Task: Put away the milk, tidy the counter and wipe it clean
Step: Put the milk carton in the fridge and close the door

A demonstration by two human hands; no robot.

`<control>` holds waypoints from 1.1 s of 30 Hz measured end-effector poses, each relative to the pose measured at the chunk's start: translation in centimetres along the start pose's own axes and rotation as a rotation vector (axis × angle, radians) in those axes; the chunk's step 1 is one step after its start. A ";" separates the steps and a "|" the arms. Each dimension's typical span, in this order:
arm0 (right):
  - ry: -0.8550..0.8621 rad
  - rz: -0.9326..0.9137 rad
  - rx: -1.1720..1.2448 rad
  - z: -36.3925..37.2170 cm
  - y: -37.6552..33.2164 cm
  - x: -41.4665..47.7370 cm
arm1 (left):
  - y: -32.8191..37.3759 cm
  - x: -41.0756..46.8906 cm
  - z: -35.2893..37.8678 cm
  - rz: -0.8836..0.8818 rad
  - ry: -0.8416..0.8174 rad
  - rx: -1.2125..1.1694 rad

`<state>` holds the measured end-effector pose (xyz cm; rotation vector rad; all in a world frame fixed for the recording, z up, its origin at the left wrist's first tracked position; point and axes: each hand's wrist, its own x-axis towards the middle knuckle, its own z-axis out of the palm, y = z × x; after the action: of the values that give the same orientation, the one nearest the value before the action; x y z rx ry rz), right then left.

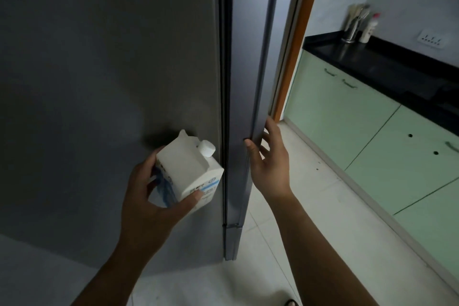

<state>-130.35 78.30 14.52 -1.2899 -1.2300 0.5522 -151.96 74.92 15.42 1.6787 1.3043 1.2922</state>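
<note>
The person's left hand (149,196) holds the milk carton (188,169) low in front of the grey side panel (111,57) of a fridge, fingers wrapped round its far side and thumb pressed on the printed face nearest the camera. The carton is white with blue print; it tilts, its top leaning away from the person and its white screw cap (206,148) pointing up and to the right, close to the dark seam where the side panel meets the fridge door (250,57). The right hand (270,166) takes hold of the door's tall outer edge at about the height of the carton's cap: the thumb lies on the near face and the fingers reach round behind the edge. Beyond the door stands an orange door frame (300,40), and past it a kitchen with pale floor tiles (323,206) and light green cabinets (347,112) under a black surface (372,62). At the surface's far end, against the wall, a metal utensil holder (351,30) stands just beside a white bottle (368,30), both blurred. A wall socket (431,38) sits above the surface to their right.
</note>
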 end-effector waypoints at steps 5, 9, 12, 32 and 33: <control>0.017 -0.025 0.025 0.0 0.0 -0.1 | 0.6 0.0 -0.1 0.015 -0.030 0.032; 0.066 -0.039 0.061 -0.5 0.3 -0.2 | 1.3 -0.5 0.9 -0.002 -0.013 0.021; 0.106 -0.032 0.093 -2.9 1.2 0.7 | 1.7 -0.8 1.8 -0.018 0.003 -0.004; 0.227 -0.395 -0.424 -18.4 1.9 10.0 | 5.6 4.0 15.3 -0.059 -0.147 -0.113; 0.177 -0.441 -0.450 -18.4 1.5 10.8 | 5.9 4.4 15.9 -0.049 -0.140 -0.122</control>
<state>-109.95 80.57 20.32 -1.3400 -1.4806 -0.1643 -134.95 78.59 17.21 1.6117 1.1541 1.1794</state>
